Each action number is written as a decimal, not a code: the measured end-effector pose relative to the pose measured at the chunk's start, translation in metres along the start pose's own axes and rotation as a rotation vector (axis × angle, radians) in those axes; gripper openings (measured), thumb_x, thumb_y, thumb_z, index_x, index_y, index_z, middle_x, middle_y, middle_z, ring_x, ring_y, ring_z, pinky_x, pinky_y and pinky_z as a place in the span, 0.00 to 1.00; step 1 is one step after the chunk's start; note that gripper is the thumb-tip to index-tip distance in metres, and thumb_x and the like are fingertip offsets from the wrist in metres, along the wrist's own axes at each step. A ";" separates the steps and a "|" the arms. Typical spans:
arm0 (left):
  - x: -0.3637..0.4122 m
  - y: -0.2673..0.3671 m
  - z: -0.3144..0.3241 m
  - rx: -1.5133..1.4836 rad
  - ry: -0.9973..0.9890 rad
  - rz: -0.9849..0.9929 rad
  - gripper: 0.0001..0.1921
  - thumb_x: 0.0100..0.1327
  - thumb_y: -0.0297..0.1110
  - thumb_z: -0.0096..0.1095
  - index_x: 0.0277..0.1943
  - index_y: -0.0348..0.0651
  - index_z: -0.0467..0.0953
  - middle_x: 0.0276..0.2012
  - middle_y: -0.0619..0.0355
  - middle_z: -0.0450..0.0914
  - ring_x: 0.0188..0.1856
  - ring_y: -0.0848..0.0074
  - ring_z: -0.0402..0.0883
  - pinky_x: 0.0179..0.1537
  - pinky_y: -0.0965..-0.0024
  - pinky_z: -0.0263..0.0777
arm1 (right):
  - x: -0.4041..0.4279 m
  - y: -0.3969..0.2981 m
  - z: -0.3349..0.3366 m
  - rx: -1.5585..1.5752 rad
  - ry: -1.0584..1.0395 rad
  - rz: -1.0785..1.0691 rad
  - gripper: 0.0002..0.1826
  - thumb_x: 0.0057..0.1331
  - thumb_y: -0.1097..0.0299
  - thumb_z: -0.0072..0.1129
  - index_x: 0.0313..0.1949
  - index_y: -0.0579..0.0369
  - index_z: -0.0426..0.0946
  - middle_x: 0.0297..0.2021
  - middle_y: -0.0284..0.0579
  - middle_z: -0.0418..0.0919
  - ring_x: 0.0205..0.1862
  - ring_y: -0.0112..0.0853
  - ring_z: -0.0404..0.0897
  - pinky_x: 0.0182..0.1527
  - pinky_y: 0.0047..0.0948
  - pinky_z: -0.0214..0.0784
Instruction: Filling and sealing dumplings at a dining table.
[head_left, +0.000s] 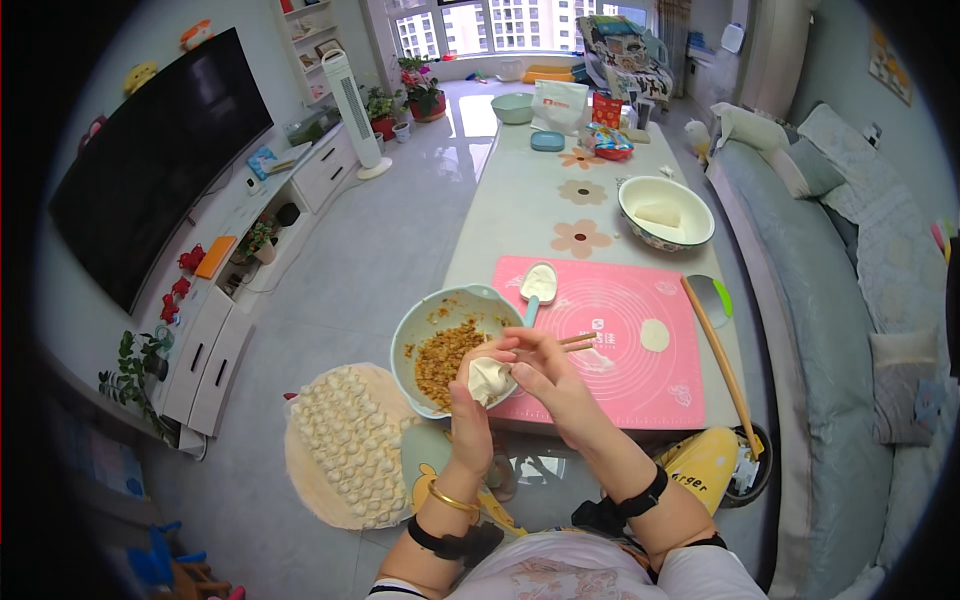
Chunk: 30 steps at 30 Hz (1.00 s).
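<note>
A folded dough dumpling rests in my left hand, with the thumb and fingers around it. My right hand pinches the dumpling's right edge between thumb and fingers. Just beyond and to the left is a pale blue bowl of chopped brown filling. A pair of chopsticks sticks out behind my right hand. One flat round dough wrapper lies on the pink silicone mat. A scoop of flour sits at the mat's far left, its handle reaching toward the bowl.
Rows of dumplings cover a round tray at the lower left. A wooden rolling pin and a round-bladed scraper lie right of the mat. Farther back, an enamel basin holds a dough lump. A sofa runs alongside the table.
</note>
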<state>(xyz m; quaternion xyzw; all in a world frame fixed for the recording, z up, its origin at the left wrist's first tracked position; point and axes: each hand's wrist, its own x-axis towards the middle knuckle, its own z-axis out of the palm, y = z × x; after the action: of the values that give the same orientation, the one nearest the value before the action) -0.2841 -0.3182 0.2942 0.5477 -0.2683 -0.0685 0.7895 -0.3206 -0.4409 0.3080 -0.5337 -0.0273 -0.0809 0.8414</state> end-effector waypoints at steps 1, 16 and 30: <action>0.001 0.004 0.002 0.002 0.001 0.004 0.39 0.68 0.69 0.23 0.51 0.38 0.71 0.59 0.50 0.69 0.63 0.68 0.66 0.65 0.63 0.54 | 0.000 0.001 -0.007 0.000 -0.004 -0.002 0.24 0.68 0.63 0.56 0.60 0.58 0.64 0.54 0.44 0.71 0.55 0.29 0.71 0.57 0.30 0.65; 0.020 0.026 0.006 1.329 0.016 0.287 0.46 0.63 0.74 0.26 0.67 0.40 0.63 0.68 0.42 0.55 0.70 0.48 0.51 0.66 0.46 0.43 | -0.003 0.014 -0.014 -0.311 0.214 -0.224 0.09 0.66 0.73 0.57 0.43 0.64 0.79 0.33 0.40 0.82 0.33 0.23 0.79 0.37 0.20 0.71; 0.011 0.013 0.024 -0.814 -0.057 -0.453 0.42 0.69 0.65 0.29 0.67 0.30 0.55 0.65 0.42 0.61 0.67 0.61 0.61 0.69 0.54 0.53 | -0.010 0.008 -0.019 -0.393 0.327 -0.416 0.06 0.63 0.76 0.60 0.40 0.60 0.81 0.34 0.44 0.82 0.32 0.29 0.81 0.36 0.28 0.72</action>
<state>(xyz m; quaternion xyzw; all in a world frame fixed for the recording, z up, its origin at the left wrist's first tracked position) -0.2891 -0.3381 0.3157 0.2360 -0.1149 -0.3537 0.8978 -0.3302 -0.4531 0.2915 -0.6489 0.0159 -0.3396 0.6808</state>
